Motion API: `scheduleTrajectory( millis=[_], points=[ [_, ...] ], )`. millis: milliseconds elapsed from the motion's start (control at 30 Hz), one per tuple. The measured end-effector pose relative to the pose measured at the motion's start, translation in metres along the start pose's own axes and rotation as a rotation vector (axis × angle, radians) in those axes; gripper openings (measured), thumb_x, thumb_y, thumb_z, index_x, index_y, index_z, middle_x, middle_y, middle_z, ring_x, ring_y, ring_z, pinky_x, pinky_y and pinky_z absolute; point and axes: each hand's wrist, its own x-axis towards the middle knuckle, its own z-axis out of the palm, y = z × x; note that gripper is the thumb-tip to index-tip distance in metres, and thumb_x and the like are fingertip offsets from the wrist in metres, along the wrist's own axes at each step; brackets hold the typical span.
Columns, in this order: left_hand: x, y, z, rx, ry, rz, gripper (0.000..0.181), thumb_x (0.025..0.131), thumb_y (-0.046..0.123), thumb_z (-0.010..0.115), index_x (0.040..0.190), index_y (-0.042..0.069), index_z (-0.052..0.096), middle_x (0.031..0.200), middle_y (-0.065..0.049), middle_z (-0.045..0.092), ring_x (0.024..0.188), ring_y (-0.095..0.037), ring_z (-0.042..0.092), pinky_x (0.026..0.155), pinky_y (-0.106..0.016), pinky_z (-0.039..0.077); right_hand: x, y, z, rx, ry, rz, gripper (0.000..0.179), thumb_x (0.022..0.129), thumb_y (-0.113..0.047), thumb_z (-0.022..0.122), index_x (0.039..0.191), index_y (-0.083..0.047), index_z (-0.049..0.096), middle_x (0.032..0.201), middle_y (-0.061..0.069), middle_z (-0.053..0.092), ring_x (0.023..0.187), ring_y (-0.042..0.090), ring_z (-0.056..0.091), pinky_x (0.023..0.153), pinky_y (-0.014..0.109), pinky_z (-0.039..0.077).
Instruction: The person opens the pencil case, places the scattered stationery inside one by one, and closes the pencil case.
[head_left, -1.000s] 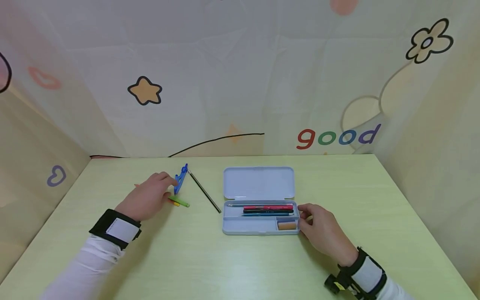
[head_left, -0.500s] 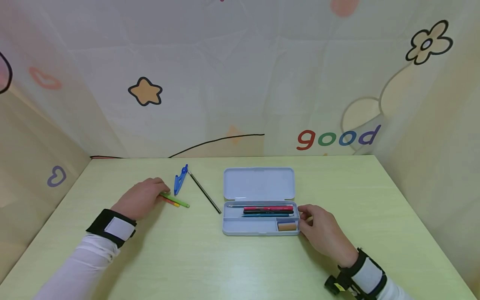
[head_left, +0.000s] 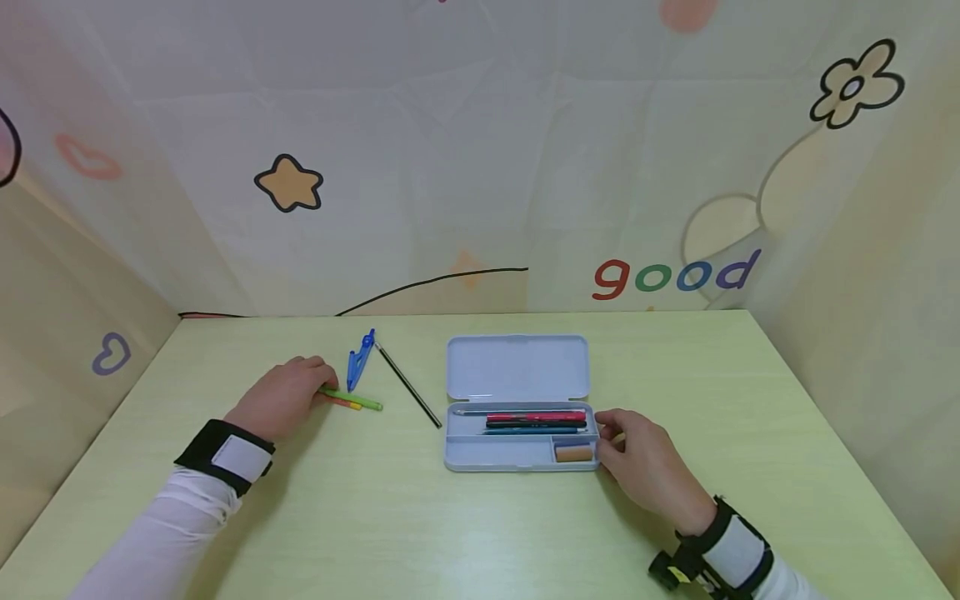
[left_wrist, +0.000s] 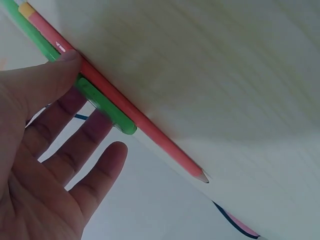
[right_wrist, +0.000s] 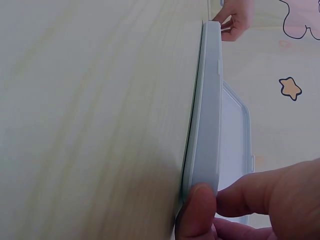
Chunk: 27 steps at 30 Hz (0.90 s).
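Between thumb and fingers, my left hand (head_left: 281, 400) pinches a green pen (left_wrist: 102, 102) and a red pencil (left_wrist: 150, 134) lying side by side. The pencil has a yellow end and a sharpened tip. In the head view the hand covers much of both. Just beyond is a blue compass (head_left: 359, 362), with a dark striped pencil (head_left: 408, 386) slanting on the table. My right hand (head_left: 648, 458) grips the right end of an open pale blue pencil case (head_left: 498, 454), its thumb on the side wall (right_wrist: 207, 115).
Inside the case are a red pen (head_left: 536, 416), other dark pens and a tan eraser (head_left: 573, 452) in the small compartment. The case's lid (head_left: 517, 367) lies back on the table (head_left: 375, 525). A printed cloth (head_left: 420, 167) hangs behind the table.
My left hand has drawn back from the compass to the green pen and the red pencil and taken hold of them. The green pen has shifted slightly. My right hand stays at the case.
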Motion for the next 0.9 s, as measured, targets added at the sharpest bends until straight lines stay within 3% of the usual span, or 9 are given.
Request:
scheduleTrajectory(
  millis=[500,900],
  points=[
    [-0.0013,-0.0019,-0.0008,0.015,0.001,-0.033,0.019,0.090,0.001,0.083,0.100,0.014,0.073,0.100,-0.001,0.070,0.093,-0.028,0.063,0.082,-0.052,0.055,-0.0006,-0.0010,-0.0006,-0.006,-0.001,0.003,0.040,0.099,-0.005,0.066,0.136,0.009,0.062,0.103,0.009,0.064,0.086,0.022,0.058,0.076,0.033,0.055],
    [-0.0021,0.0025,-0.0078,0.006,0.022,0.006,0.018,0.091,-0.002,0.081,0.102,0.010,0.073,0.101,-0.003,0.069,0.091,-0.028,0.060,0.084,-0.047,0.057,-0.0007,-0.0014,-0.0001,-0.009,-0.001,0.017,0.040,0.099,-0.004,0.066,0.137,0.009,0.061,0.102,0.010,0.063,0.087,0.023,0.058,0.076,0.033,0.054]
  ],
)
